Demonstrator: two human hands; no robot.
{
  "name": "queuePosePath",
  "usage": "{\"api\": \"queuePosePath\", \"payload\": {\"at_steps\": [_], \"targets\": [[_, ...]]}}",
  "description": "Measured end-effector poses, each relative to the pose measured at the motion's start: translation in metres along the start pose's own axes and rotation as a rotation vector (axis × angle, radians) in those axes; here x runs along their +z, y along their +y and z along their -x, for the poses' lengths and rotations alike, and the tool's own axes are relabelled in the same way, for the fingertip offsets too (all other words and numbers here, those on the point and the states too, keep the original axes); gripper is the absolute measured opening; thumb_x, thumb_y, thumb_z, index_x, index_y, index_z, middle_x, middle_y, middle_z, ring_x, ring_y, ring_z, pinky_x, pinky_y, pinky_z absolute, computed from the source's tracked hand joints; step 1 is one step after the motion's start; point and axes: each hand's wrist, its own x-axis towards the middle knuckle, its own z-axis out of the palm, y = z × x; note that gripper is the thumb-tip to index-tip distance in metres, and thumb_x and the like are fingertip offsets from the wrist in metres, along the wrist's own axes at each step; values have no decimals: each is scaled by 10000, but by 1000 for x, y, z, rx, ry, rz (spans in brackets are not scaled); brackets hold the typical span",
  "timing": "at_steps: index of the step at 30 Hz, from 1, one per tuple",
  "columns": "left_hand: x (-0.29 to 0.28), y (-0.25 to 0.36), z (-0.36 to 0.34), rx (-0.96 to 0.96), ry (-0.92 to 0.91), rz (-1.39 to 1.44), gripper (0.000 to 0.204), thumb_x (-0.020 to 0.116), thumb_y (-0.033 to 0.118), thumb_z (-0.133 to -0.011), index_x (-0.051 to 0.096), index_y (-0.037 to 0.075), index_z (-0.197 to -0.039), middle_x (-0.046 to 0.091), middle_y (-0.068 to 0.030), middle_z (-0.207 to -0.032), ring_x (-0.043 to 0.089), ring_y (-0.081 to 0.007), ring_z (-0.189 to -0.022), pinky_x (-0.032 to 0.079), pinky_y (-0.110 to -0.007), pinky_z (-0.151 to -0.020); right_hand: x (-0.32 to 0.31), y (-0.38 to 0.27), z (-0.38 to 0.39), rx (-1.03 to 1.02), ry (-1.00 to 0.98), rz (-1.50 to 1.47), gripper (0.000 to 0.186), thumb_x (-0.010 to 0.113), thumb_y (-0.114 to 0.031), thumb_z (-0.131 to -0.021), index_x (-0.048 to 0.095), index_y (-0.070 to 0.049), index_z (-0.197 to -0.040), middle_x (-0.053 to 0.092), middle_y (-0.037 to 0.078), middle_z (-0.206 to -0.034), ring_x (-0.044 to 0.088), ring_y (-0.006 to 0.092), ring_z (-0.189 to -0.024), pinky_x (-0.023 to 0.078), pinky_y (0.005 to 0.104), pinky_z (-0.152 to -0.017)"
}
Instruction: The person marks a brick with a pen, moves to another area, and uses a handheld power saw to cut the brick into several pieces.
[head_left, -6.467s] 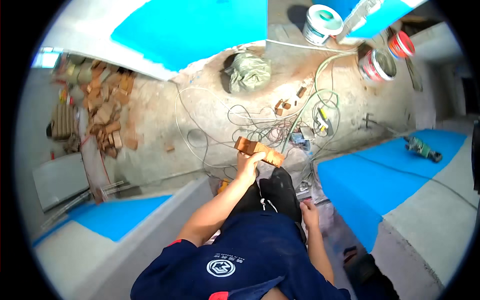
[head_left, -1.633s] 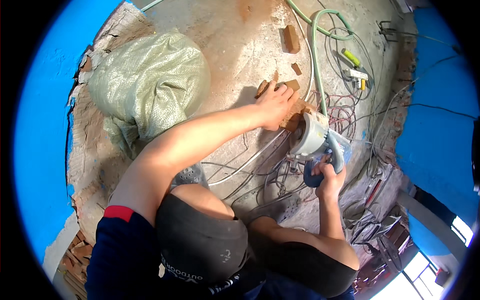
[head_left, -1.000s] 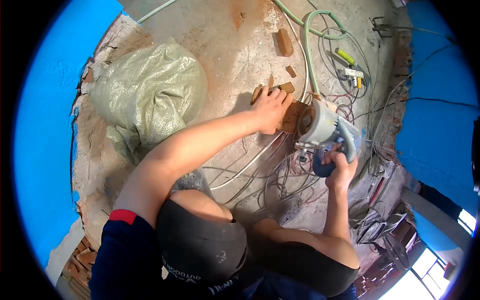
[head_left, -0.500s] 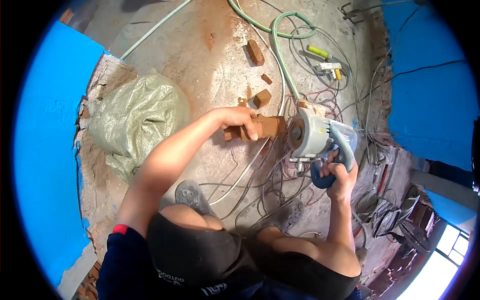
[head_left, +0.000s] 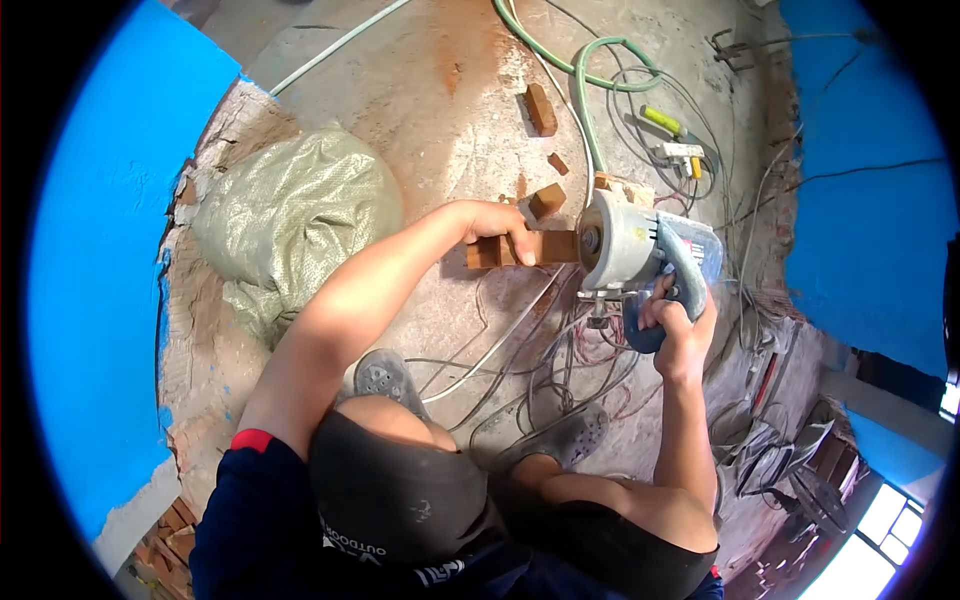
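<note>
With my left hand (head_left: 501,226) I press a reddish-brown brick (head_left: 555,246) down near the floor, fingers and thumb around it; another brick piece (head_left: 486,252) lies against its left end. My right hand (head_left: 675,320) is wrapped around the blue rear handle of a handheld circular cutter (head_left: 630,240) with a grey guard. The guard's left edge sits right at the brick's right end. Whether the blade touches the brick is hidden by the guard. Just above my left hand lies a brick chunk (head_left: 546,201).
A stuffed woven sack (head_left: 310,210) lies at the left. Farther off are a half brick (head_left: 540,110), a small shard (head_left: 558,163), a green hose (head_left: 583,100) and a white power socket (head_left: 680,152). Loose cables (head_left: 540,365) tangle between my feet and the cutter.
The whole view has shifted slightly. The brick now sits straighter, its right end close against the cutter's guard. Both hands keep their holds.
</note>
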Motion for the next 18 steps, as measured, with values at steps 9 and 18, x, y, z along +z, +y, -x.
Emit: {"api": "queuePosePath", "payload": {"at_steps": [9,18], "targets": [[6,4,5,1,35,41,398,809,160,-658,664,36,-1008,681,-59,-908,647,-180,-789,527,-313,-700,6,-4,-4,29,-12,13,214,541,-27,-744,530,32,-949,504,78,-754,469,145,-565,442,298,-538],[15,15,14,-40,73,11,311,826,154,-659,693,43,-918,685,-78,-885,647,-205,-774,518,-343,-671,13,-10,-7,29,-18,63,206,539,-33,-743,524,37,-936,521,73,-725,471,142,-557,431,290,-543]]}}
